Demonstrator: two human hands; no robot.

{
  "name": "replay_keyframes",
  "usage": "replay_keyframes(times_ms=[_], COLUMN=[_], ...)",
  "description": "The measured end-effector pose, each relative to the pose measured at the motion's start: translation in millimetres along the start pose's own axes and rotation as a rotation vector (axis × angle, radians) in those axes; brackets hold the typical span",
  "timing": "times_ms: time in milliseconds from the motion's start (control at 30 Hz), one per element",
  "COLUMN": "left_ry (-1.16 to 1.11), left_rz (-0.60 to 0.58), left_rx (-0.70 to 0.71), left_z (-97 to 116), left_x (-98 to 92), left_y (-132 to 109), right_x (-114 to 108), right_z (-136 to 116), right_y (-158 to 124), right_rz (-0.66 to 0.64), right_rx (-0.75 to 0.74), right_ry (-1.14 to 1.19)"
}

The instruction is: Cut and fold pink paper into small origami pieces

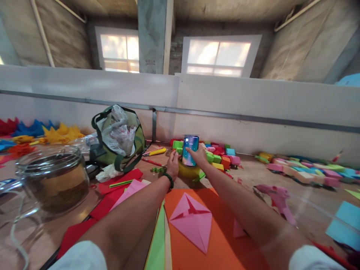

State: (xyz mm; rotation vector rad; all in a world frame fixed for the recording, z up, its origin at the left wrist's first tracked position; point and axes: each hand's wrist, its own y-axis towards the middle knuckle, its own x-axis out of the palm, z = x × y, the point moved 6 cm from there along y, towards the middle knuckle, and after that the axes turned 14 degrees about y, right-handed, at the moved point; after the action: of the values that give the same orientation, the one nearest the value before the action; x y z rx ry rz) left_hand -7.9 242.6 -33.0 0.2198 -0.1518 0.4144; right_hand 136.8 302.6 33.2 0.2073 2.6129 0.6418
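Smartphone [191, 153], nearly upright before colourful blocks [225, 162], with right hand [200, 156] at its screen and left hand [173, 166] just beside; cannot tell any firm grip. Probably light, stiff, slippery and fragile, so better to hold by side edges.

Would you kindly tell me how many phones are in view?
1: the phone, screen lit, with the right hand's thumb over it and the left hand to its left. Others might be hidden among the clutter.
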Motion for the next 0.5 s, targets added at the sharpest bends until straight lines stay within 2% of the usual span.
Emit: replay_keyframes(times_ms=[267,500], left_ry=[0.035,0.053], left_rz=[0.009,-0.003], left_rx=[0.008,0.018], left_z=[-1,0], left_x=[-1.3,-1.3], left_y=[1,0], right_x=[-2,-11], right_z=[-1,8], right_y=[-5,-2], right_rz=[-0.037,-0.211], right_rx=[-0.026,0.024], right_ry=[0.003,0.084])
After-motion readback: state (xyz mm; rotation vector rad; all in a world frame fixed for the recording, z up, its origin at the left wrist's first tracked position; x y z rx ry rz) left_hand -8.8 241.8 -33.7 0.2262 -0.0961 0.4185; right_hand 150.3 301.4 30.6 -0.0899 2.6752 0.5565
